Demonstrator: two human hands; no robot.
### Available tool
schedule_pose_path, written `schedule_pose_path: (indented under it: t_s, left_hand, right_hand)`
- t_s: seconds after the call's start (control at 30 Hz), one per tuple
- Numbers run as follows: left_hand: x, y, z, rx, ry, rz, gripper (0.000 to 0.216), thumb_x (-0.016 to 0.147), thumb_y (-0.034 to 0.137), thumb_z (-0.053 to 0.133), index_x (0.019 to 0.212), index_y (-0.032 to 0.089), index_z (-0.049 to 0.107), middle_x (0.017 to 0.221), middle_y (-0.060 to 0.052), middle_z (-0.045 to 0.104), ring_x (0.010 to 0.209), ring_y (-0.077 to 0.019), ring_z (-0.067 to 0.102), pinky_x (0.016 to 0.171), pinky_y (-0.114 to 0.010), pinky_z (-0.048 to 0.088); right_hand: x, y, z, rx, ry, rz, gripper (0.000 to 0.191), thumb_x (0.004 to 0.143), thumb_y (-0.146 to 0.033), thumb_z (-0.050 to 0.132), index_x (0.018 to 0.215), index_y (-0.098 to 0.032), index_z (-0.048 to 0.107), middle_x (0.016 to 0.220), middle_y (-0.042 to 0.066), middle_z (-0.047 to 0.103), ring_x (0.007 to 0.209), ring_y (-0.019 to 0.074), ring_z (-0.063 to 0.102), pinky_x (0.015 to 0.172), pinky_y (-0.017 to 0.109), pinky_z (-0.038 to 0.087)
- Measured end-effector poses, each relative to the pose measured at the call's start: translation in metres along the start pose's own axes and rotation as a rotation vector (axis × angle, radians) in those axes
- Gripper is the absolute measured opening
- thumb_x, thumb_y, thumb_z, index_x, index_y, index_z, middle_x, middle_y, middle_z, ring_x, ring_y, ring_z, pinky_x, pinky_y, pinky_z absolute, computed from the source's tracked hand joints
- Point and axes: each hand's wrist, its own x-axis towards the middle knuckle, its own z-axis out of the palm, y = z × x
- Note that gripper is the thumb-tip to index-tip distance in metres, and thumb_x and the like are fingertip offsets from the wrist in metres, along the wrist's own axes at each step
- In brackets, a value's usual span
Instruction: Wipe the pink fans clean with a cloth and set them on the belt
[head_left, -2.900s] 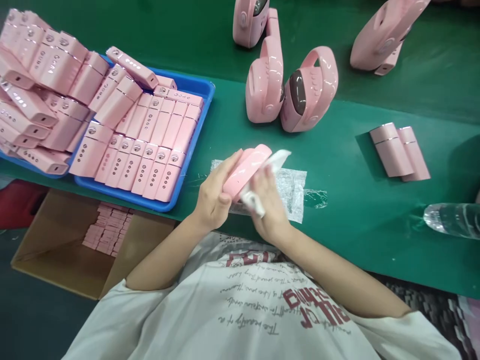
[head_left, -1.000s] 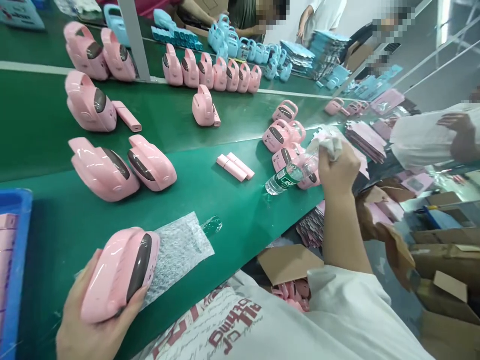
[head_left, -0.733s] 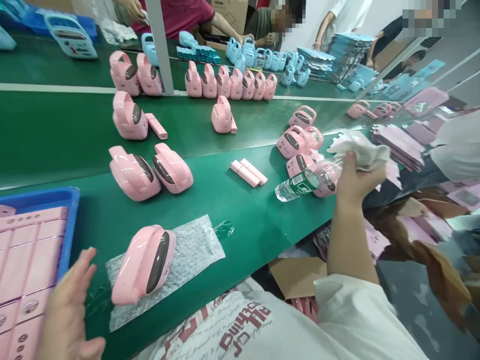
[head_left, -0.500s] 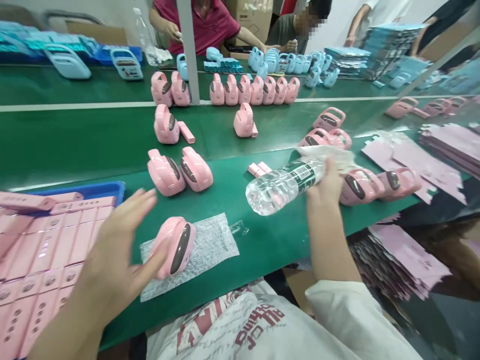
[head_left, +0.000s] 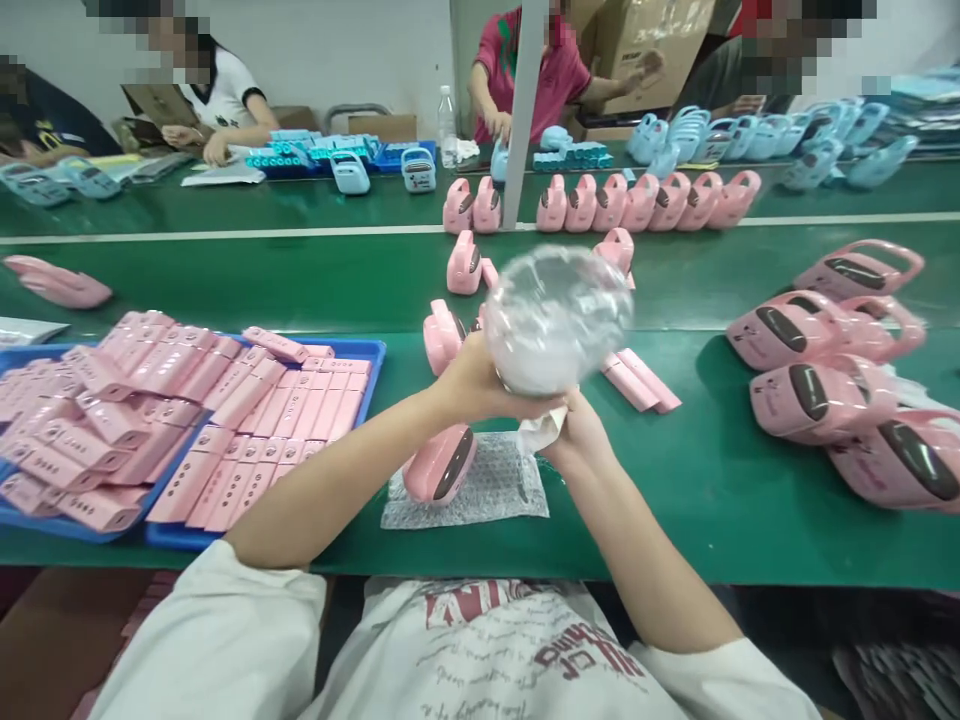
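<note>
A clear plastic bottle (head_left: 559,325), blurred by motion, is raised over the table with its round base towards me. The fingers of my left hand (head_left: 484,385) are wrapped around its side. Just below, my right hand (head_left: 581,430) is closed at the bottle's far end, which is hidden, with a crumpled white tissue (head_left: 541,430) sticking out of it. Beneath my forearms, a pink handled case (head_left: 440,465) with a dark window lies on a sheet of bubble wrap (head_left: 506,485). Another pink case (head_left: 442,335) stands behind my left hand.
Blue trays (head_left: 379,350) of pink boxes (head_left: 259,450) stand at left. Two pink boxes (head_left: 637,380) lie right of the bottle. More pink cases (head_left: 817,400) crowd the right side. A post (head_left: 523,120) rises beyond a row of pink cases (head_left: 641,200). People sit across the table.
My right hand has brought the bottle left to the middle and turned its base towards me. My left hand has left the pink case and closed on the bottle. The view has swung left.
</note>
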Motion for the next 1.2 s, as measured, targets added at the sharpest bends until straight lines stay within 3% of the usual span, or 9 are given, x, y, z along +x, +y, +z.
schedule_pose_path:
  t_s: [0.07,0.17,0.37,0.57,0.73,0.87,1.07,1.2]
  left_hand:
    - [0.0,-0.001,-0.006,-0.14,0.054,-0.008,0.047,0.072,0.054,0.075,0.1,0.017,0.066,0.096,-0.008,0.074,0.09,-0.0236,0.072,0.08,-0.041,0.063]
    - [0.003,0.001,-0.014,-0.319,0.137,-0.019,0.05,0.07,0.061,0.074,0.094,0.017,0.067,0.092,-0.008,0.073,0.087,-0.0235,0.071,0.081,-0.043,0.061]
    - [0.007,0.01,-0.019,-0.311,0.154,-0.024,0.045,0.069,0.058,0.077,0.087,0.018,0.066,0.085,-0.006,0.071,0.086,-0.0247,0.07,0.082,-0.047,0.061]
    - [0.011,0.014,-0.021,-0.41,0.102,-0.032,0.048,0.07,0.057,0.077,0.098,0.02,0.064,0.09,-0.006,0.069,0.092,-0.0277,0.07,0.082,-0.05,0.061]
    - [0.013,0.015,-0.023,-0.336,0.139,-0.057,0.059,0.069,0.065,0.075,0.107,0.021,0.063,0.097,-0.008,0.068,0.102,-0.03,0.067,0.089,-0.051,0.059]
    - [0.016,0.017,-0.022,-0.348,0.133,-0.05,0.063,0.068,0.064,0.076,0.111,0.02,0.061,0.102,-0.009,0.069,0.101,-0.0293,0.068,0.086,-0.05,0.061]
    - [0.021,0.021,-0.021,-0.366,0.125,-0.068,0.068,0.068,0.065,0.075,0.116,0.019,0.059,0.116,-0.011,0.066,0.109,-0.0297,0.066,0.089,-0.046,0.06]
    - [0.017,0.018,-0.015,-0.391,0.091,-0.09,0.063,0.067,0.062,0.078,0.109,0.018,0.06,0.11,-0.011,0.068,0.106,-0.0292,0.067,0.09,-0.046,0.059]
  right_hand:
    - [-0.008,0.001,0.003,-0.01,0.049,0.076,0.026,0.098,-0.023,0.043,0.091,-0.016,0.066,0.083,0.004,0.073,0.073,0.0157,0.069,0.063,0.031,0.062]
    - [-0.017,-0.005,0.011,-0.018,0.107,0.157,0.026,0.097,-0.022,0.041,0.097,-0.017,0.066,0.083,0.003,0.076,0.072,0.0167,0.071,0.063,0.031,0.063]
    - [-0.027,-0.011,0.025,0.046,0.225,0.223,0.028,0.097,-0.023,0.04,0.108,-0.015,0.065,0.082,0.005,0.076,0.071,0.0183,0.072,0.059,0.03,0.061]
    - [-0.028,-0.011,0.021,0.064,0.202,0.237,0.026,0.097,-0.024,0.04,0.103,-0.017,0.065,0.081,0.004,0.075,0.068,0.018,0.072,0.057,0.029,0.06]
    - [-0.024,-0.009,0.016,0.051,0.208,0.24,0.025,0.096,-0.024,0.041,0.099,-0.018,0.065,0.081,0.003,0.075,0.069,0.0187,0.071,0.069,0.035,0.063]
    - [-0.021,-0.006,0.013,0.017,0.103,0.212,0.02,0.094,-0.026,0.045,0.092,-0.02,0.064,0.081,0.002,0.075,0.07,0.0192,0.071,0.065,0.035,0.063]
    - [-0.025,-0.011,0.021,0.014,0.171,0.224,0.028,0.097,-0.026,0.038,0.09,-0.019,0.065,0.082,0.003,0.075,0.07,0.0182,0.072,0.066,0.034,0.063]
    - [-0.023,-0.008,0.02,0.015,0.154,0.188,0.025,0.096,-0.023,0.041,0.086,-0.019,0.064,0.077,0.002,0.074,0.064,0.0145,0.07,0.062,0.027,0.062]
